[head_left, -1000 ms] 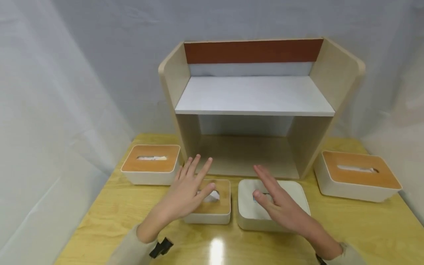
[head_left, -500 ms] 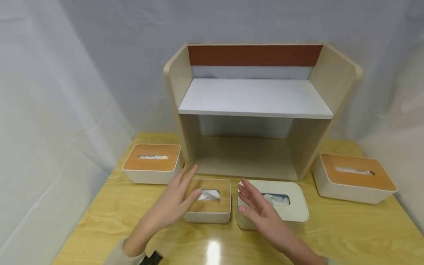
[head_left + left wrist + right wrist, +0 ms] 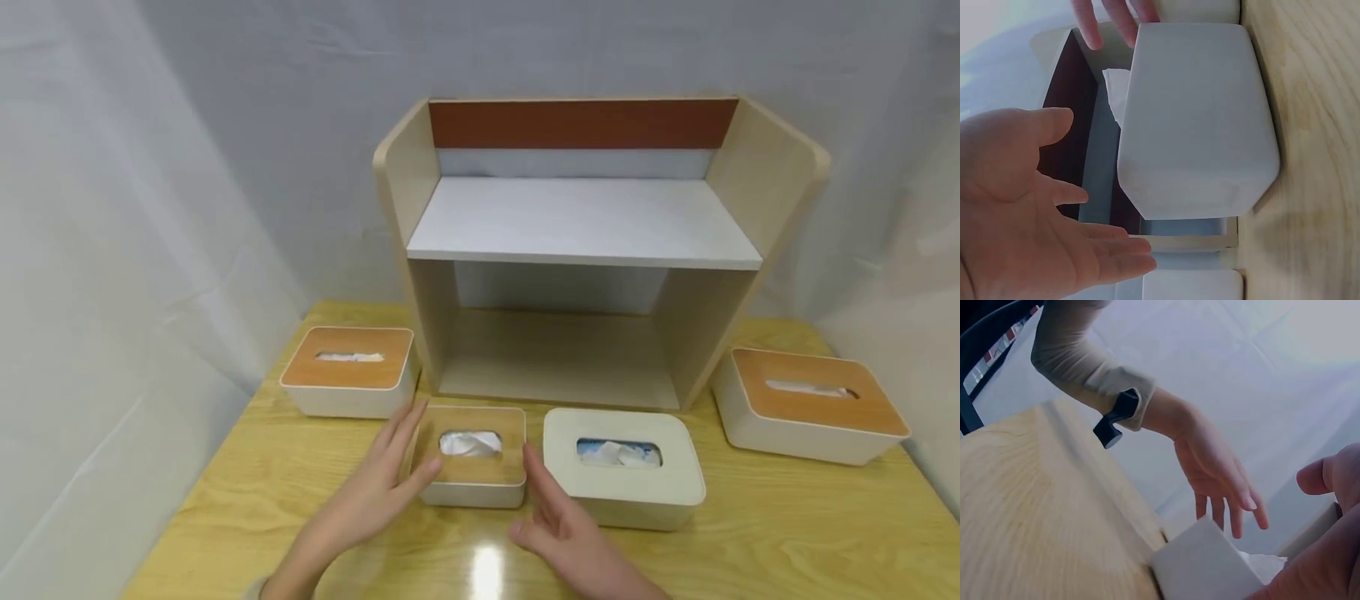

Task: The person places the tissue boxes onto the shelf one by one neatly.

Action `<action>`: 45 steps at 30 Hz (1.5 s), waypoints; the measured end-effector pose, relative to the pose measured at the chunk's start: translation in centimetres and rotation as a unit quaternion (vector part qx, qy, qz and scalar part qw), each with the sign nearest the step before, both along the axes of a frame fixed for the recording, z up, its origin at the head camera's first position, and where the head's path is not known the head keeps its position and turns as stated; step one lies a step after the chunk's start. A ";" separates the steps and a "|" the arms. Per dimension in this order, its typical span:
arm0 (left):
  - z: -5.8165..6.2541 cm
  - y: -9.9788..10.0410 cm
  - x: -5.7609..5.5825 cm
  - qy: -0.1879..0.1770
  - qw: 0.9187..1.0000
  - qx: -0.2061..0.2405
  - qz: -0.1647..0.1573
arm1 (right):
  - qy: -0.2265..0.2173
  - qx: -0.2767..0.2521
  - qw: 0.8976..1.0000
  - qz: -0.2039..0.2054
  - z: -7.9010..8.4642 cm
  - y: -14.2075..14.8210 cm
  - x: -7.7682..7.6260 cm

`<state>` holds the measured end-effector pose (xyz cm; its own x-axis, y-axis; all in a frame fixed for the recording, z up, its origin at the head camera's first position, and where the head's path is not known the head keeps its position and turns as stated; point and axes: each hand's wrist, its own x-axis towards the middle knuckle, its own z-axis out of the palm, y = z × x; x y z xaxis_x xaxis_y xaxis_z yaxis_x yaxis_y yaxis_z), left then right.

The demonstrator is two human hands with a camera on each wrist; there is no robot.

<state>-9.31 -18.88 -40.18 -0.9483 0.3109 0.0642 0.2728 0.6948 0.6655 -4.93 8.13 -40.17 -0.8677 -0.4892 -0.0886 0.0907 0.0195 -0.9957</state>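
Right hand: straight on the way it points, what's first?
The right hand would likely meet the near wood-topped tissue box first, at its right side; depth and any contact are unclear.

Four tissue boxes, two hands, one bookshelf

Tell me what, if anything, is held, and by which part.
Nothing is held: the left hand and right hand flank the tan-topped tissue box without gripping it; any touch is unclear.

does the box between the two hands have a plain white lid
No, the box between the left hand and right hand has a wood-coloured lid.
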 end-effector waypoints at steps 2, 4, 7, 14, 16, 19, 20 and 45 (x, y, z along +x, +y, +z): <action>-0.3 -0.1 0.1 -0.011 1.000 0.010 -0.002 | -0.013 -0.004 1.000 -0.002 -0.5 -0.2 0.3; -0.7 -0.3 0.1 -0.022 1.000 0.017 -0.004 | -0.026 -0.012 1.000 -0.011 -0.9 -0.5 0.5; -1.1 -0.4 0.2 -0.046 0.998 0.032 -0.003 | -0.041 -0.013 0.999 -0.024 -1.6 -0.8 0.6; -2.1 -0.4 0.4 -0.093 0.993 0.074 -0.017 | -0.064 -0.010 0.997 -0.047 -3.2 -1.5 0.5; -2.2 -0.3 0.4 -0.101 0.992 0.079 -0.018 | -0.064 -0.014 0.996 -0.052 -3.4 -1.7 0.4; -2.3 -0.1 0.3 -0.110 0.990 0.090 -0.004 | -0.058 -0.019 0.997 -0.053 -3.5 -2.0 0.4; -2.3 0.0 0.3 -0.112 0.989 0.095 0.001 | -0.053 -0.021 0.997 -0.054 -3.4 -2.0 0.3; -0.7 0.8 -1.9 -0.091 0.991 0.089 0.043 | -0.031 -0.034 0.996 -0.071 -0.5 -3.4 -2.5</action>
<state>-11.25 -18.07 -40.83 -0.9718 0.2270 -0.0645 0.0809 0.5770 0.8127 -7.39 4.69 -40.67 -0.9227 -0.3677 -0.1156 0.1494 -0.0647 -0.9867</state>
